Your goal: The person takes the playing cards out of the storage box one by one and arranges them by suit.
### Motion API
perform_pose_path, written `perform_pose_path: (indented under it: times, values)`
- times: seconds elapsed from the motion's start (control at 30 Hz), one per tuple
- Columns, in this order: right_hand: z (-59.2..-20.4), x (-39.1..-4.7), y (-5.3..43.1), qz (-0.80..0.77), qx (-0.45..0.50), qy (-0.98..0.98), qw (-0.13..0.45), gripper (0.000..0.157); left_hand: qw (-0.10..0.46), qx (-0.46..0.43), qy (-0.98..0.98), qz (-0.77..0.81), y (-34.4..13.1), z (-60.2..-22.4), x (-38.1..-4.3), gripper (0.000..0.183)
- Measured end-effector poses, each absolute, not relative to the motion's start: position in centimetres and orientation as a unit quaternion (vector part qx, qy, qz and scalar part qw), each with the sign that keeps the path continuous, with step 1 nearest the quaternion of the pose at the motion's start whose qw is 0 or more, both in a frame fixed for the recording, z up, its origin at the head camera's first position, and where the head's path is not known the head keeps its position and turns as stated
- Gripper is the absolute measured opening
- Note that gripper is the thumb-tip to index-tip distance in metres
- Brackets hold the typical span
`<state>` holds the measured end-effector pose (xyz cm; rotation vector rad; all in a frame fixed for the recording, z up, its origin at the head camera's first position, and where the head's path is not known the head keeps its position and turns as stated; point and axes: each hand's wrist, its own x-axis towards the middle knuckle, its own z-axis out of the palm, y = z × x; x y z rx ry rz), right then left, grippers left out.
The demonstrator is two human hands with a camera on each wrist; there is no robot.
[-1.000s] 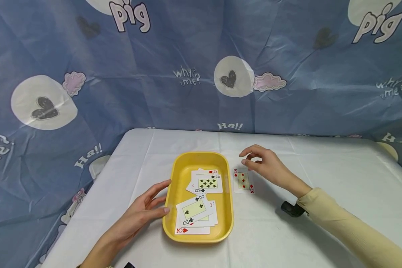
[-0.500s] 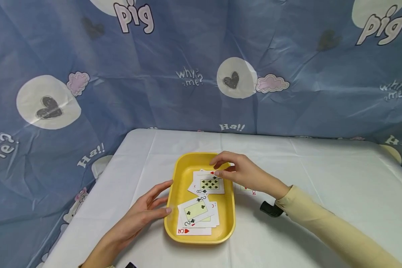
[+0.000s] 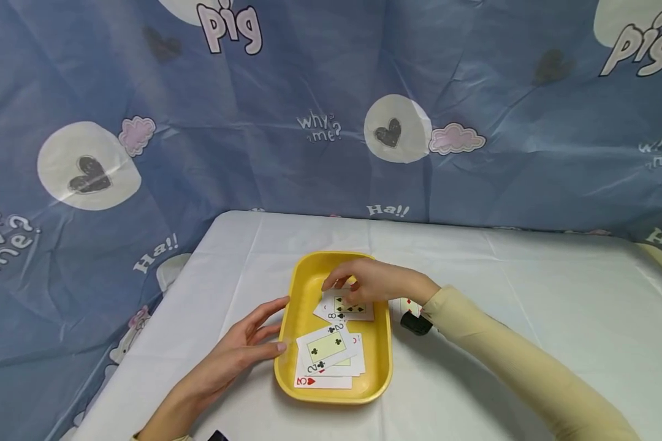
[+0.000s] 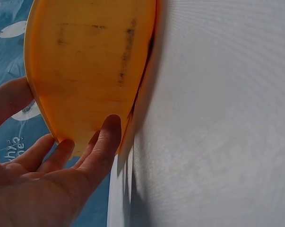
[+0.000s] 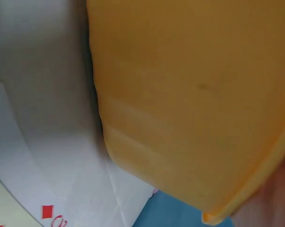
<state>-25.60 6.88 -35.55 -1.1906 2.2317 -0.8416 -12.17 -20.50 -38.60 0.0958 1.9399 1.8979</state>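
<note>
A yellow tray (image 3: 389, 349) holds two loose groups of playing cards. In the near group a two of clubs (image 3: 327, 348) overlaps other cards, with a three of hearts (image 3: 324, 383) lowest. The far group shows an eight of spades (image 3: 358, 316) on top. My right hand (image 3: 377, 280) reaches over the tray's right rim, bent fingers and thumb over the eight of spades; contact is unclear. My left hand (image 3: 243, 340) touches the tray's left side with extended fingers; the left wrist view shows its fingertips at the tray wall (image 4: 85, 61). The right wrist view hides the right fingers.
A diamond card (image 3: 409, 305) lies on the white-covered table (image 3: 474, 380) right of the tray, partly behind the right wrist's black camera (image 3: 416, 323). A blue printed cloth (image 3: 265, 159) hangs behind the table.
My right hand has moved left from above the diamond card, across the tray's right rim, and down over the eight of spades. The left hand has stayed at the tray's side.
</note>
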Motion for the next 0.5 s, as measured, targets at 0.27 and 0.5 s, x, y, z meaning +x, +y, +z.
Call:
perform_pose_path:
  times: [0.27, 0.5]
  values:
    - [-35.7, -26.6, 5.8, -0.211, -0.44, 0.833, 0.261, 0.052, 0.212, 0.036, 0.705, 0.676, -20.4, -38.5, -12.1, 0.07]
    - [-36.5, -27.0, 4.7, -0.172, -0.471, 0.83, 0.245, 0.052, 0.211, 0.029, 0.708, 0.673, -20.5, -38.5, -12.1, 0.069]
